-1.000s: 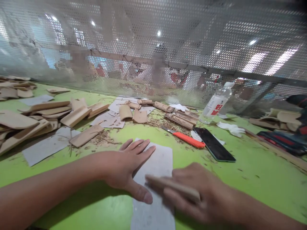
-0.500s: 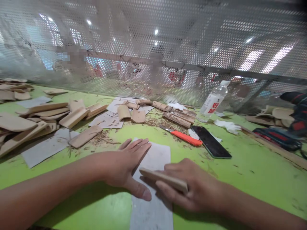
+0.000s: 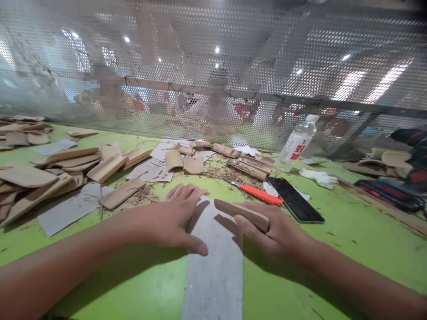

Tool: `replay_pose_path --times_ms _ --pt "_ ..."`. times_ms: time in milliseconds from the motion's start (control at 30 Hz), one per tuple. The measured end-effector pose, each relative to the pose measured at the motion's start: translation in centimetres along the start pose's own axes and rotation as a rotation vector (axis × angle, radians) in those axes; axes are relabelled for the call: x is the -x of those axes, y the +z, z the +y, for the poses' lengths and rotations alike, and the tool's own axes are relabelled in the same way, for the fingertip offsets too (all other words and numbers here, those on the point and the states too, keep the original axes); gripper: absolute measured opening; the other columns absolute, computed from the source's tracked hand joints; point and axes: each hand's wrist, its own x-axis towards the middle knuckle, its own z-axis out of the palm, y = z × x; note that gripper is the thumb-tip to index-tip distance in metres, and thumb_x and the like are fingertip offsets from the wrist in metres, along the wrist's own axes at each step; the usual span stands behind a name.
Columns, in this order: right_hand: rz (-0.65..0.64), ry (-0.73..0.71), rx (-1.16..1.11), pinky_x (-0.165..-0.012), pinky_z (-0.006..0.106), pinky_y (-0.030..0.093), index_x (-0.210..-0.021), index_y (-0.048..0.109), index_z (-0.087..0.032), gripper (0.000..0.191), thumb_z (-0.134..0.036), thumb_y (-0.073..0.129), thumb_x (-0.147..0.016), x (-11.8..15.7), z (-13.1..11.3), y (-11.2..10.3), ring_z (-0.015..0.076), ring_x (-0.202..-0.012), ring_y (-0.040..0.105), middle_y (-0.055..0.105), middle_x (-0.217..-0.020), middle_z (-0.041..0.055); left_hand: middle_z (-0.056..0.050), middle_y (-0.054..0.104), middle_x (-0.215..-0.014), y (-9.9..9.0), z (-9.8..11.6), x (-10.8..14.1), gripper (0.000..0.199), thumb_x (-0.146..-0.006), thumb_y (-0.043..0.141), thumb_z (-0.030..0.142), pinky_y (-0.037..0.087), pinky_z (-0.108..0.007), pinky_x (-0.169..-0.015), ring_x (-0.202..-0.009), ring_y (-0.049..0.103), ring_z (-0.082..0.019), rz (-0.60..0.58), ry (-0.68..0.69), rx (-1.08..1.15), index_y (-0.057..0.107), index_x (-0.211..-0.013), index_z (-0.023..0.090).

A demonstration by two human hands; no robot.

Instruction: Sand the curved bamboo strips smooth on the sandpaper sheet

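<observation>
A long grey-white strip (image 3: 215,271), looking like paper or sandpaper, lies on the green table (image 3: 150,284) and runs toward the front edge. My right hand (image 3: 275,229) grips a flat piece of bamboo (image 3: 242,213) on its edge, above the far part of the strip, with a shadow beneath it. At the strip's left side is my left hand (image 3: 183,218), its thumb apart from the fingers and nothing held in it. The fingertips reach the strip's far left corner; whether they press on it I cannot tell.
Bamboo pieces (image 3: 71,160) are heaped at the left. Beyond my hands lie an orange-handled knife (image 3: 260,194), a black phone (image 3: 295,200) and shavings. A bottle (image 3: 296,144) stands near the mesh screen (image 3: 187,106). At the far right is a power tool (image 3: 413,164).
My right hand has moved away from me along the strip with the bamboo piece. My left hand has lifted a little and its fingers have bent more. The view has shifted slightly.
</observation>
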Motion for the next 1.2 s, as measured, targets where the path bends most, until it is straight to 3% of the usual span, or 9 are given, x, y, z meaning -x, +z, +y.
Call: replay_pose_path --times_ms 100,233,333,500,633,767,867,1067,1200 --pt "-0.026 -0.04 0.031 -0.068 0.03 0.044 -0.095 0.066 -0.02 0.032 -0.042 0.045 -0.106 -0.3 0.0 0.1 0.0172 -0.076 0.06 0.067 -0.089 0.0031 -0.016 0.038 -0.158 0.0 -0.3 -0.1 0.112 -0.075 0.064 0.083 0.04 -0.052 -0.111 -0.143 0.035 -0.042 -0.002 0.001 -0.013 0.024 -0.16 0.022" --pt "-0.036 -0.054 0.067 -0.068 0.031 0.044 -0.093 0.066 -0.02 0.032 -0.042 0.045 -0.105 -0.5 -0.3 0.4 0.0177 -0.075 0.057 0.062 -0.085 0.0035 -0.013 0.016 -0.17 0.4 -0.4 -0.5 0.127 -0.074 0.063 0.086 0.032 -0.056 -0.116 -0.153 0.012 -0.046 -0.08 -0.02 0.075 0.002 -0.165 0.022" --pt "-0.039 -0.021 0.08 -0.065 0.03 0.043 -0.091 0.066 -0.019 0.031 -0.041 0.049 -0.102 -0.5 -0.3 0.4 0.0171 -0.073 0.056 0.06 -0.086 0.0042 -0.009 0.004 -0.171 0.4 -0.4 -0.8 0.133 -0.071 0.067 0.086 0.023 -0.059 -0.12 -0.154 0.0 -0.045 -0.151 0.01 0.105 -0.002 -0.165 0.023" --pt "-0.089 -0.186 0.176 -0.069 0.03 0.042 -0.099 0.07 -0.02 0.032 -0.039 0.046 -0.106 -1.1 0.1 0.3 0.0188 -0.079 0.056 0.062 -0.087 0.0045 -0.013 0.006 -0.171 0.3 -0.3 -0.9 0.143 -0.062 0.078 0.08 0.024 -0.058 -0.12 -0.154 0.003 -0.045 -0.177 0.028 0.145 -0.001 -0.165 0.021" --pt "-0.14 -0.242 0.271 -0.07 0.031 0.041 -0.1 0.071 -0.019 0.033 -0.035 0.044 -0.106 -1.6 0.0 0.4 0.0195 -0.08 0.054 0.063 -0.088 0.0064 -0.017 0.01 -0.17 0.6 -0.3 -1.0 0.154 -0.058 0.083 0.078 0.025 -0.06 -0.119 -0.153 0.006 -0.048 -0.146 0.026 0.167 -0.013 -0.164 0.019" --pt "-0.133 -0.302 0.309 -0.07 0.032 0.041 -0.098 0.069 -0.018 0.036 -0.034 0.039 -0.108 -1.6 -0.3 0.5 0.0191 -0.077 0.053 0.062 -0.082 0.0053 -0.019 0.003 -0.17 0.8 -0.5 -1.0 0.155 -0.057 0.081 0.079 0.024 -0.06 -0.119 -0.153 0.005 -0.048 -0.119 0.026 0.156 -0.014 -0.163 0.018" --pt "-0.142 -0.282 0.285 -0.073 0.032 0.042 -0.1 0.066 -0.019 0.036 -0.037 0.037 -0.109 -1.7 -0.3 0.3 0.019 -0.079 0.054 0.063 -0.084 0.0048 -0.018 0.003 -0.17 0.6 -0.4 -0.9 0.154 -0.059 0.08 0.079 0.023 -0.059 -0.12 -0.154 0.003 -0.045 -0.141 0.005 0.14 -0.015 -0.163 0.019" --pt "-0.078 -0.3 0.306 -0.06 0.028 0.038 -0.085 0.063 -0.019 0.041 -0.037 0.036 -0.109 -2.1 0.7 0.4 0.0145 -0.061 0.049 0.056 -0.07 0.0006 -0.02 0.003 -0.169 0.1 0.0 -0.9 0.157 -0.057 0.082 0.077 0.025 -0.059 -0.119 -0.154 0.005 -0.043 -0.161 -0.001 0.138 -0.019 -0.162 0.019" --pt "-0.026 -0.254 0.275 -0.056 0.027 0.034 -0.08 0.063 -0.019 0.039 -0.043 0.047 -0.106 -1.8 0.5 1.0 0.0137 -0.059 0.049 0.056 -0.067 -0.0001 -0.018 0.002 -0.169 0.3 0.0 -1.0 0.15 -0.064 0.079 0.078 0.024 -0.059 -0.12 -0.154 0.004 -0.043 -0.164 -0.027 0.147 -0.018 -0.162 0.019"
